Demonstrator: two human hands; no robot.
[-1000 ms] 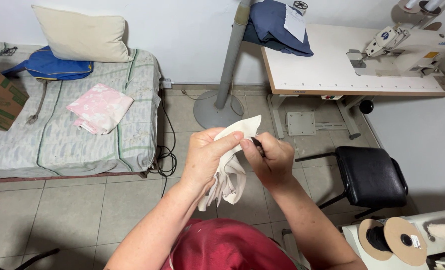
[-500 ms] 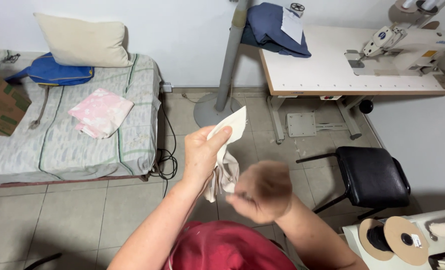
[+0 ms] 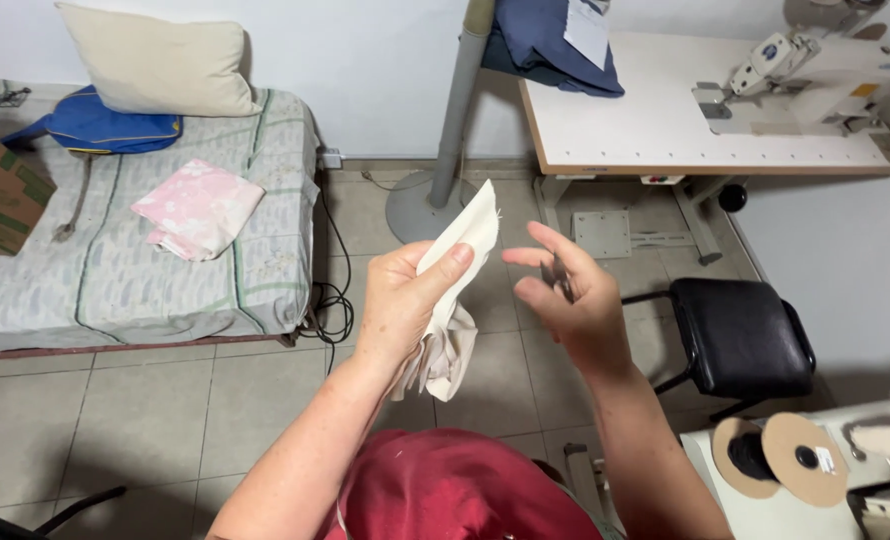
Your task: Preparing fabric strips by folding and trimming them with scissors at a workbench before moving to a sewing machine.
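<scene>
While the left hand (image 3: 400,300) grips a cream cloth (image 3: 455,290), the right hand (image 3: 570,300) — fingers loosely spread — pinches a small dark tool (image 3: 559,277).

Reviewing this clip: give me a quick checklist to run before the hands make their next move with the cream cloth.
1. Left hand grips the cream cloth: ok, thumb pressed on it.
2. Cloth clear of the floor: ok, held in the air.
3. Right hand off the cloth: ok, a gap shows.
4. Small dark tool secure in right hand: cannot tell, mostly hidden.
5. Black stool out of the hands' way: ok, off to the right.
</scene>
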